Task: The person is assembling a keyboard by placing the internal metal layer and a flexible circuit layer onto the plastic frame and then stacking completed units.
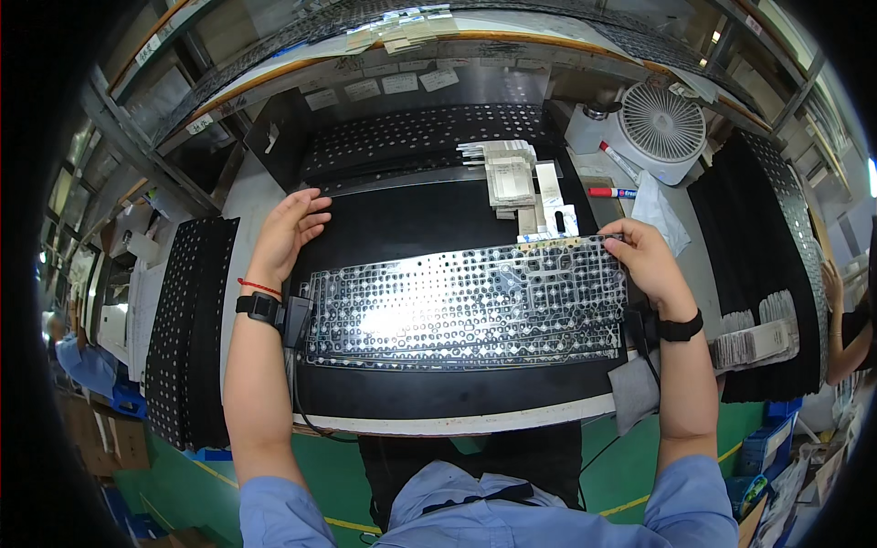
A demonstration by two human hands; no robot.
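A stack of clear, shiny keyboard membrane sheets (457, 292) lies on a black mat (402, 388) in front of me, tilted up a little toward the right. My right hand (647, 260) pinches the upper right corner of the top sheet between thumb and fingers. Raised off the stack's upper left side, my left hand (290, 228) holds nothing, its fingers apart and curved inward. Just beyond the upper right edge, white flat tail strips (545, 221) and a bundle of pale tabs (510, 175) lie on the mat.
Dotted black sheets (187, 329) are piled at the left, with more (758, 247) at the right. A white fan (662, 128), a red marker (612, 193) and a white cloth (662, 215) stand or lie at the back right. Another person's arm (850, 333) shows at the far right.
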